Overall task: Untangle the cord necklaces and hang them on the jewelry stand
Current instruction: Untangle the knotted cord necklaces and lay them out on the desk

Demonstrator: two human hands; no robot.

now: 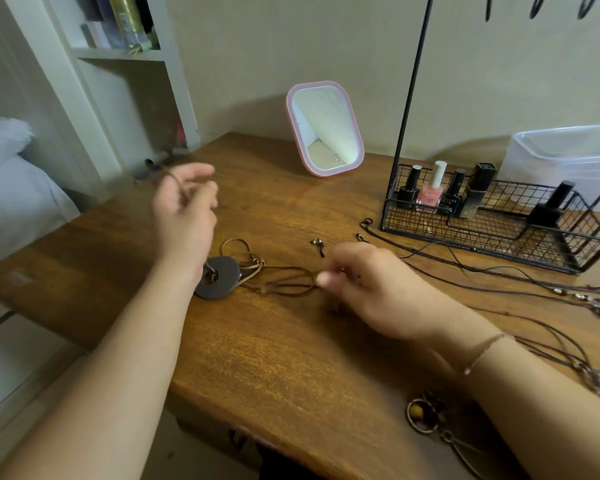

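- My left hand (184, 209) pinches a brown cord (284, 280); my right hand (368, 289) pinches its loop, left of the jewelry stand (492, 220).
- Some cords hang already; I judge several necklaces (499, 271) remain beside its base.

- Light: you work in dim, warm indoor light, with soft glare on the worktop (291, 209) below the mirror (324, 128).
- Blur: your left hand (184, 216) is motion-smeared; your right hand (371, 289) is soft.
- Edges: your wide lens bows the shelf (118, 55) uprights.
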